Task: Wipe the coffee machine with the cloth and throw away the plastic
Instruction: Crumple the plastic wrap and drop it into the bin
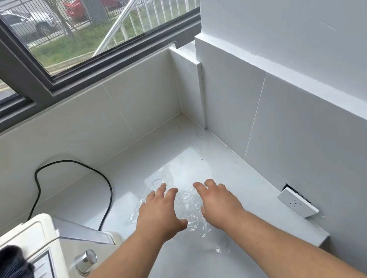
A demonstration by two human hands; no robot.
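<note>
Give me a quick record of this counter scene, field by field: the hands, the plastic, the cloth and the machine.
left hand: open, fingers spread, over the plastic
right hand: open, palm down, over the plastic
plastic: clear, crumpled, lying on the white counter
cloth: dark, bunched on top of the coffee machine
coffee machine: white, at the left edge, black cord trailing behind
wall socket: low on the right wall

Clear crumpled plastic [189,206] on counter, dark cloth [5,275] atop white coffee machine [46,235]
</note>
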